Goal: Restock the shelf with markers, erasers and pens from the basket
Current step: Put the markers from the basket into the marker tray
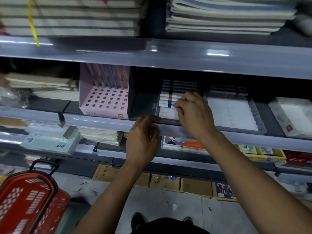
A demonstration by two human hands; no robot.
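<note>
A clear tray (pixel 157 105) on the middle shelf holds a row of white markers (pixel 166 99) with coloured bands. My right hand (pixel 194 114) reaches into this tray and pinches the nearest marker at its right end. My left hand (pixel 143 137) is at the shelf's front edge (pixel 101 119) below the tray, fingers curled; whether it holds anything is hidden. The red basket (pixel 28 200) stands on the floor at lower left, its contents out of sight.
A pink pen display box (pixel 104 100) with holes and a few pens stands left of the tray. A second clear tray (pixel 255 115) lies to the right. Notebook stacks (pixel 70 17) fill the shelf above. Cardboard boxes (pixel 165 182) sit on the floor under the shelving.
</note>
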